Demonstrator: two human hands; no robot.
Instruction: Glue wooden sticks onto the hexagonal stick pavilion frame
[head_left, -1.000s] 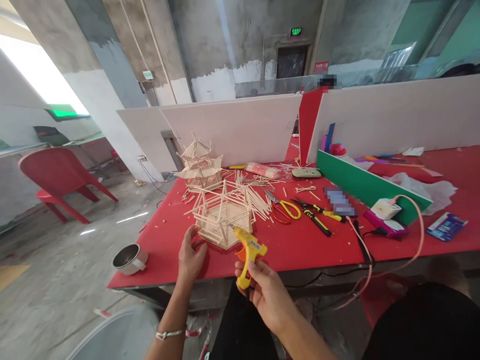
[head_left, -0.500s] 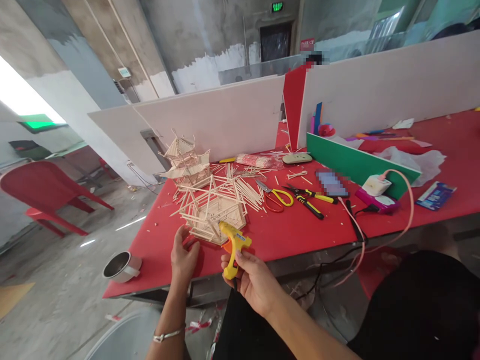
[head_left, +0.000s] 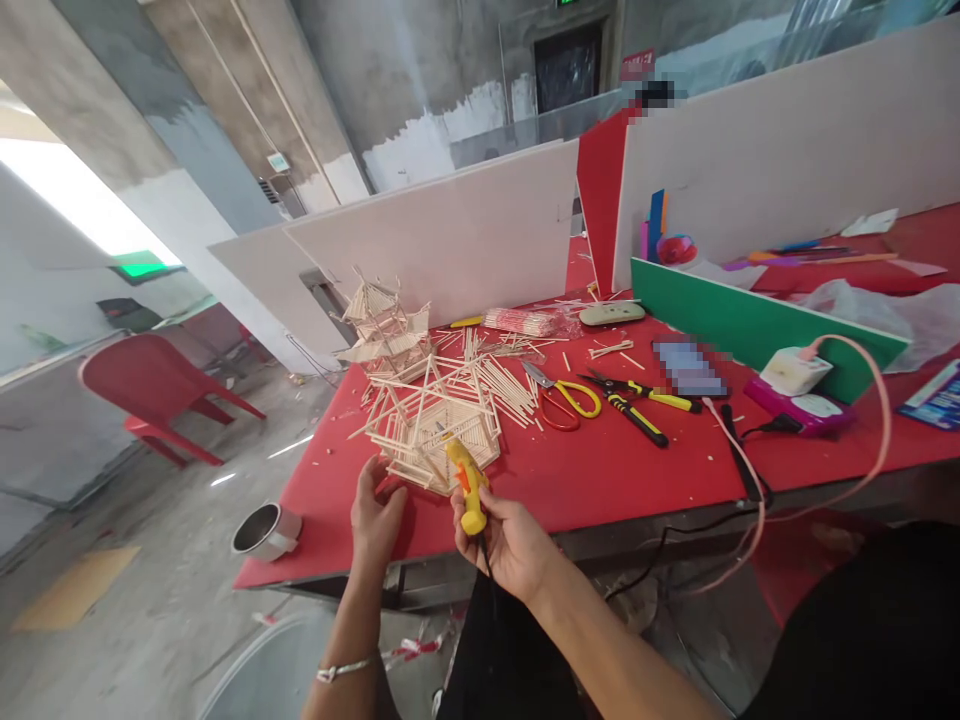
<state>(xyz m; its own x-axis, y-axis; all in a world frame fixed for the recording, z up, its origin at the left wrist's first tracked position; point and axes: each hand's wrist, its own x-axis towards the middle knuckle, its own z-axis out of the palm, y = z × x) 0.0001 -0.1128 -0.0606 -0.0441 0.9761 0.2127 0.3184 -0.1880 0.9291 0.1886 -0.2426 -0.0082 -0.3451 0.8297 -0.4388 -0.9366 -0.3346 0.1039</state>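
My right hand [head_left: 514,540] is wrapped round the grip of a yellow hot glue gun [head_left: 471,490] with an orange trigger. Its nozzle points away from me, over a polygonal frame of thin wooden sticks [head_left: 401,476] lying on the red table. At the near left edge of that frame is my left hand [head_left: 377,515], its thumb and fingers curved and apart, fingertips close to the sticks. Whether they touch is hard to tell. A small pagoda model of the same sticks [head_left: 386,335] stands behind the frame. Loose sticks [head_left: 506,390] lie to its right.
Scissors [head_left: 566,395], pliers [head_left: 630,415] and a blurred-out phone [head_left: 686,367] lie to the right. A metal mug [head_left: 268,532] stands at the table's left corner. A pink cable [head_left: 889,430] hangs over the front edge from a purple power strip [head_left: 802,405]. White boards [head_left: 465,240] line the back.
The glue gun has turned in my right hand so its nozzle points more directly away from me. My left hand stays by the frame. The camera view has shifted a little.
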